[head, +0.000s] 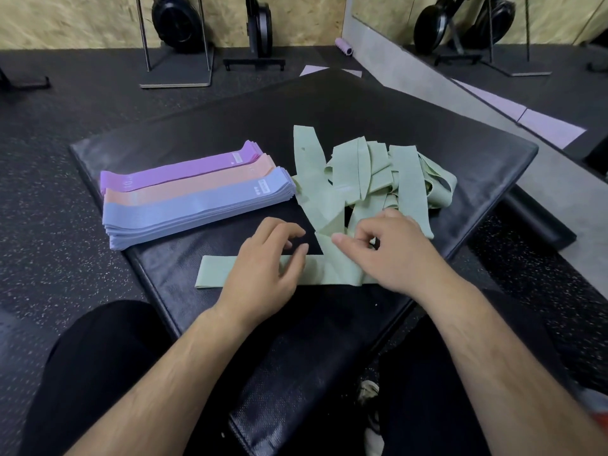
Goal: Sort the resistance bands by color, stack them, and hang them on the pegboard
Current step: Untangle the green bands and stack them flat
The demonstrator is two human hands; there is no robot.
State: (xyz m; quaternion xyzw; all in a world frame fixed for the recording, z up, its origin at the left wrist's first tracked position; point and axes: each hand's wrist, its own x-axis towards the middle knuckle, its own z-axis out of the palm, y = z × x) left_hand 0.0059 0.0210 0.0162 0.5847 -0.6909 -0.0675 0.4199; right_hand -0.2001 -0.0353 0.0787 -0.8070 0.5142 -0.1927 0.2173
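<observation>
Single head view, worn by the person, looking from above a black padded bench top (362, 103), facing forward and tilted steeply down. Close range: both forearms enter from the bottom edge, and the left hand (263, 258) and right hand (394, 255) sit just below frame centre. Legs in black (98, 373) fill the bottom corners. The pad fills the middle, turned diagonally to the frame. Sorted band stacks (184, 195) lie left of centre, the green band pile (371, 172) right of centre, both near. Wide-angle lens: rubber floor (39, 143) shows left of the pad. A chipboard wall (65, 18) and black gym gear (177, 24) run along the top edge, well away.
</observation>
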